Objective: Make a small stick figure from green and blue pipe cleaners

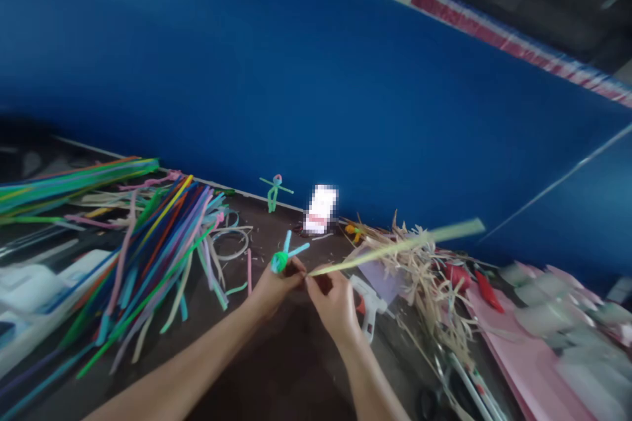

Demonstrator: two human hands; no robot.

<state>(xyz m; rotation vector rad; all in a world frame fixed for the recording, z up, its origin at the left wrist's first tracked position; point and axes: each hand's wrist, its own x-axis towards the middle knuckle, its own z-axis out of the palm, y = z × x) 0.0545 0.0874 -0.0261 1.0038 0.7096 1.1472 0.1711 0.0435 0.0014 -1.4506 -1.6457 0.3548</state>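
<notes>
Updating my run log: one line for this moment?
left grip: green-blue fuzzy piece | right grip: yellow strip | glue gun: beside right grip

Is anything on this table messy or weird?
Yes: the tangled, pale straw-like strips beside the white, orange-triggered glue gun stick out every way, looking messy. Also, the bright white rectangle near the blue wall shows as blocky squares, hiding its details.

The strip (395,249) is pale yellow, the pipe-cleaner piece (280,262) green and blue.
</notes>
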